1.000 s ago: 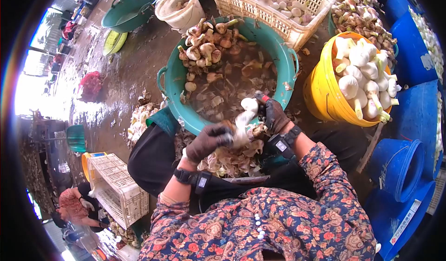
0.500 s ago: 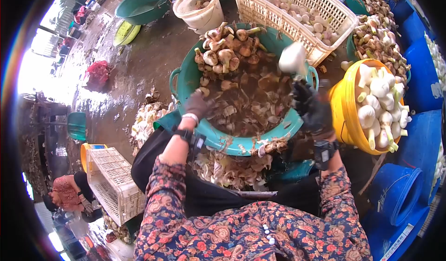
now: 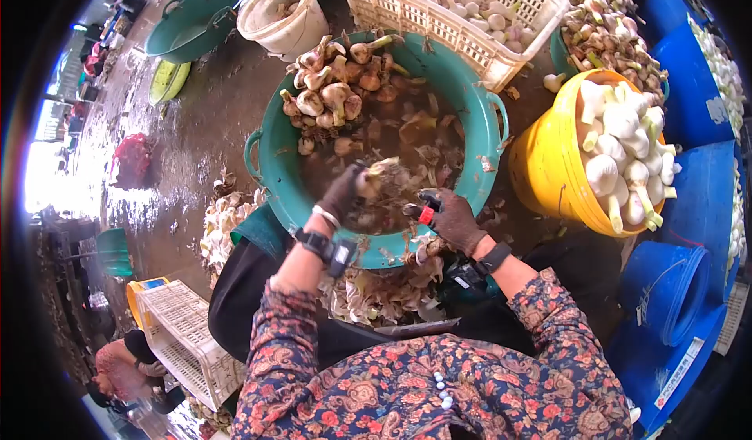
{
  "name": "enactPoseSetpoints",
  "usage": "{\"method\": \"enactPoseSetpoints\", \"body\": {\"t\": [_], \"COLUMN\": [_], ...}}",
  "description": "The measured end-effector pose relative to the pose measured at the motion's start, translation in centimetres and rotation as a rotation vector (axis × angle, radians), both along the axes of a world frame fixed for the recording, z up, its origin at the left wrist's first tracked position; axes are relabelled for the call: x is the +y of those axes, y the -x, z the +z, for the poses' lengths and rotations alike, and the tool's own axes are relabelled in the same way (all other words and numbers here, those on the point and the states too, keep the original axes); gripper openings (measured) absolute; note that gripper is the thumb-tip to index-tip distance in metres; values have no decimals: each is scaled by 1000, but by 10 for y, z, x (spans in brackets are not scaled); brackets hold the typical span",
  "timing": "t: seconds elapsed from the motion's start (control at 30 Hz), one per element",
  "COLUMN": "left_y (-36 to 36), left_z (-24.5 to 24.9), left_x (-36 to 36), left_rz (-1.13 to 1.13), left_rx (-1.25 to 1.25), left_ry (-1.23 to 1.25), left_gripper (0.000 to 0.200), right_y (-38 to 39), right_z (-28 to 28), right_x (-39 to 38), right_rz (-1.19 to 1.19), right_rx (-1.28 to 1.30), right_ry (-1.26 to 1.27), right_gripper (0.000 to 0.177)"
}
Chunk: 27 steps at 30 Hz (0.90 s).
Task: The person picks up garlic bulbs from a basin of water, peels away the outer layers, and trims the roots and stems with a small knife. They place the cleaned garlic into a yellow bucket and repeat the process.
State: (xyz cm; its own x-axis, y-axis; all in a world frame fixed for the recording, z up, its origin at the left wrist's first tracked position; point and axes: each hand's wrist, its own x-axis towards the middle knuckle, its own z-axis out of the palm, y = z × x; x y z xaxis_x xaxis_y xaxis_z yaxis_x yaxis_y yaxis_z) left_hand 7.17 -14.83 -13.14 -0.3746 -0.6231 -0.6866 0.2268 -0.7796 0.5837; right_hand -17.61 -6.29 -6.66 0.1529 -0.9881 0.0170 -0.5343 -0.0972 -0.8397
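A garlic bulb (image 3: 374,177) with a frayed, dirty root end is in my left hand (image 3: 343,193), which is closed around it over the green tub (image 3: 270,154). My right hand (image 3: 454,219), in a dark glove, is just to its right above the tub's near rim. Its fingers are curved and apart, pointing at the bulb, and a red band (image 3: 426,215) shows on one finger. Unpeeled garlic (image 3: 333,87) is heaped at the tub's far left side. Loose skins and dirt (image 3: 407,138) cover the rest of the tub floor.
On the right stands a yellow bucket (image 3: 540,162) filled with clean white garlic. A cream crate (image 3: 407,13) and a white bucket (image 3: 286,28) stand beyond the tub. Blue containers (image 3: 666,283) line the right edge. Skins (image 3: 376,295) are piled below the tub; another person (image 3: 125,369) is at lower left.
The white bulb in the air near my right hand is gone from there. My right hand has come left and down over the near rim. My left hand now holds a bulb nearer the tub's middle.
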Motion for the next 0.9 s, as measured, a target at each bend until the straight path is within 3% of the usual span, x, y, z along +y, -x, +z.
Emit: {"method": "enactPoseSetpoints", "body": {"t": [0.03, 0.1, 0.17, 0.2, 0.23, 0.3, 0.33, 0.37, 0.43, 0.57, 0.63, 0.67, 0.7, 0.77, 0.83, 0.87, 0.9], "left_y": [24, 54, 73, 79, 84, 92, 90, 88, 84, 76, 69, 67, 65, 65, 78, 83, 78], "left_z": [7, 43, 76, 113, 121, 130, 121, 128, 144, 145, 147, 141, 141, 143, 145, 131, 124], "left_x": [15, 49, 71, 75, 81, 93, 96, 97, 97, 100, 98, 100, 102, 104, 111, 113, 110], "left_rz": [26, -272, -315, -254, -252, -354, -301, -299, -535, -539, -574, -438, -303, -284, -13, -39, -280], "left_rx": [8, -405, -428, -268, -275, -478, -637, -648, -971, -1042, -1005, -762, -521, -428, -336, -275, -415], "left_ry": [-61, 597, 796, 344, 349, 722, 1008, 1012, 1051, 1071, 1048, 958, 858, 777, 490, 669, 704], "left_gripper": [31, 40, 33, 33, 33, 39, 48, 48, 49, 51, 48, 45, 42, 41, 47, 55, 64], "right_y": [-1, -1, 4, 9, 12, 15, 13, 11, 9, 8, 10, 15, 15, 12, 11, 9, 9], "right_z": [3, 9, 18, 21, 23, 33, 35, 40, 50, 24, 18, 45, 51, 57, 42, 35, 30], "right_x": [2, 1, -1, -4, -7, -6, -5, -4, -3, 0, 3, 3, 4, 5, 4, 9, 13], "right_rz": [-11, -75, -142, -170, -195, -144, -116, -90, -32, 51, 100, 146, 147, -48, -57, 20, 96], "right_rx": [-1, 63, 117, -3, -126, -78, -32, 14, 64, -84, -386, -570, -572, -946, -896, -1057, -1216], "right_ry": [3, 80, 112, 60, 9, -72, -46, -18, -71, -152, -236, -445, -444, -791, -933, -967, -1000], "right_gripper": [29, 26, 24, 22, 22, 25, 28, 30, 33, 28, 26, 26, 26, 29, 39, 45, 51]}}
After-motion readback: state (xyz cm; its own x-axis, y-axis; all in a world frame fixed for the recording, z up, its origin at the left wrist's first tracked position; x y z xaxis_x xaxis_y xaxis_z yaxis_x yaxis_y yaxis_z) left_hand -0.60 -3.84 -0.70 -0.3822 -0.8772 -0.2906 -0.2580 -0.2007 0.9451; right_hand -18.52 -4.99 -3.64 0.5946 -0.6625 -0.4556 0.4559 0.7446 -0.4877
